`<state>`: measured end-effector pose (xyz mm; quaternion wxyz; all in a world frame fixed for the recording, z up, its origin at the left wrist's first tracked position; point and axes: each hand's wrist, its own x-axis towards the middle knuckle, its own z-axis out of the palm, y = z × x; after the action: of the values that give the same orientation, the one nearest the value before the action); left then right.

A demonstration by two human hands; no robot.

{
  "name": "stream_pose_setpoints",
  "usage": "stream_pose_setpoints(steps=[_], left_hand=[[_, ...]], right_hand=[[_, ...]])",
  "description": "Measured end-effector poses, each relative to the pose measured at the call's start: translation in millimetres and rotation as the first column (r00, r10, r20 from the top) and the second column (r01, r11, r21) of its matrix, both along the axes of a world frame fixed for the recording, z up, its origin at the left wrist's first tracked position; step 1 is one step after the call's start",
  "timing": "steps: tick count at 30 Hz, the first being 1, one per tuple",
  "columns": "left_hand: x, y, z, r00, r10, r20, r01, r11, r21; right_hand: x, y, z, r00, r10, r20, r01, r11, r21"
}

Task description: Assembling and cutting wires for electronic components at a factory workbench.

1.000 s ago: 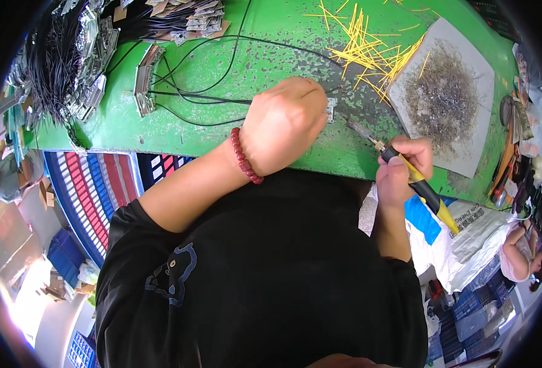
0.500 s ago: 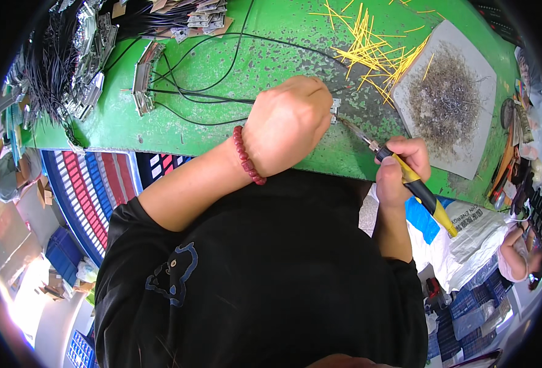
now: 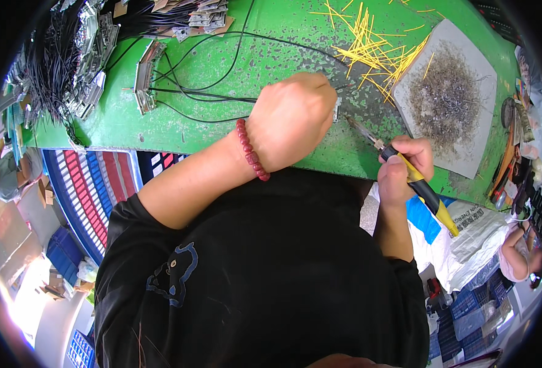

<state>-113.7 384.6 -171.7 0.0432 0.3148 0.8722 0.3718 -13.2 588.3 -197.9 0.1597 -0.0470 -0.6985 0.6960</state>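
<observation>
My left hand (image 3: 295, 122), with a red bead bracelet at the wrist, is closed in a fist low over the green table. Black cables (image 3: 222, 98) run from the left in under it, and its fingertips are hidden. A small pale metallic piece (image 3: 336, 111) shows at the fist's right edge. In my right hand (image 3: 405, 162) is a yellow and black soldering iron (image 3: 427, 196), held like a pen. Its tip points up and left and is apart from the small piece. At the cables' left end stands a bent silver metal part (image 3: 143, 76).
A grey board (image 3: 405, 107) with a dark heap of scraps lies at the right. Thin yellow sticks (image 3: 369, 52) are scattered beside it. Bundles of black cables with metal ends (image 3: 56, 67) pile up at the far left. Tools (image 3: 507, 153) line the table's right edge.
The soldering iron's tip has drawn back slightly to the right, away from the small piece. My left hand has moved a little right and turned slightly.
</observation>
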Motion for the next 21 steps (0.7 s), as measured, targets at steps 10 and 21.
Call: stream_pose_setpoints(steps=[10,21], left_hand=[[-5.3,2.9,3.4,0.999,-0.036,0.029,0.038,0.997,-0.068],[-5.8,2.3,3.9,0.999,-0.04,0.032,0.043,0.995,-0.087]], right_hand=[[-0.7,1.5,0.2,1.0,0.024,0.009,-0.024,0.998,0.064],[-2.4,-3.3,5.0,0.999,-0.036,-0.027,0.037,0.999,0.017]])
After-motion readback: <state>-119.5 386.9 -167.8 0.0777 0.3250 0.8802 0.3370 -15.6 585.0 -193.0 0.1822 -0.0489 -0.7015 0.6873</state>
